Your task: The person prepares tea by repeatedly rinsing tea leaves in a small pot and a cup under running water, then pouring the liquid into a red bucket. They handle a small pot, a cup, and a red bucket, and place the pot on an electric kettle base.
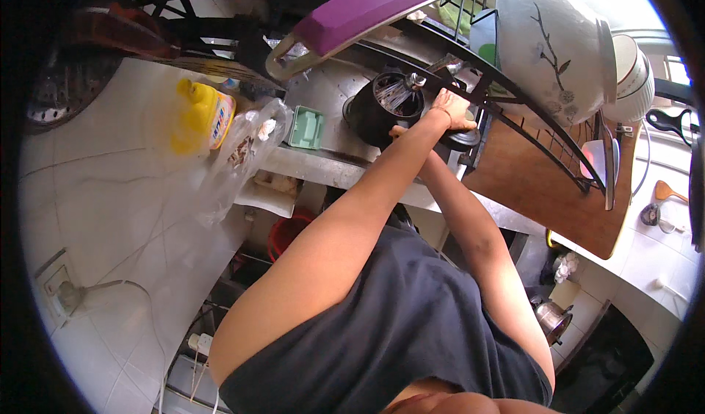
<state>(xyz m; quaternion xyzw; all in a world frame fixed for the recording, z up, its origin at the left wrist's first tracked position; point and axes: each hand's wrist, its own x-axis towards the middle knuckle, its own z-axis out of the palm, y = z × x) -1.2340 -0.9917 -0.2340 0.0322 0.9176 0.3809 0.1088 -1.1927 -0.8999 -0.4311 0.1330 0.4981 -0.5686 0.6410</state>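
Observation:
My arms cross over the counter. My left hand (454, 110), thumb apart from the fingers, reaches over a dark round object (465, 138); its grip is unclear. Most of my right hand (397, 132) is hidden behind my left forearm, with fingertips showing beside a black cylindrical pot (366, 116). Inside the pot's open mouth are fine bright strands below a shiny metal piece (414, 81); whether they are wires or water is unclear. A green plastic tray (307, 127) lies left of the pot.
A black metal rack (529, 108) arches over the counter, holding a large white bowl (551, 50). A purple-handled object (380, 12) crosses above the pot. Left are a clear plastic bag (248, 155) and a yellow bottle (205, 117); right is a brown board (551, 188).

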